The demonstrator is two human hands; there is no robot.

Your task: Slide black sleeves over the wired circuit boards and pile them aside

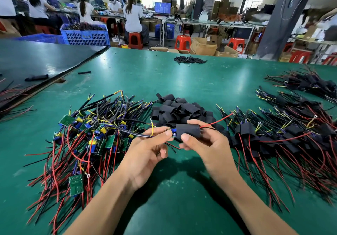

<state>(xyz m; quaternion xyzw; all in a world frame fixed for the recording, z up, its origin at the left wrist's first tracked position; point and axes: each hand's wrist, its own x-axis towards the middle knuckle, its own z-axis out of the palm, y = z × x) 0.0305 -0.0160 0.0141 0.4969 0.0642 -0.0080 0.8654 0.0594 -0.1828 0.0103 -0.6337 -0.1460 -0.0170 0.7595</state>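
While the right hand (206, 143) pinches a black sleeve (188, 131) partway over a circuit board (174, 132), the left hand (149, 149) pinches its wires (131, 133), just before the loose sleeve pile (178, 109); bare boards (94, 134) lie left of it, sleeved ones (273, 134) right.

Open green table (182, 81) stretches across the far middle and along the near centre edge. A tangle of wired boards (87, 140) blocks the left, sleeved boards (284, 138) crowd the right, and loose black sleeves (178, 110) sit heaped between them.
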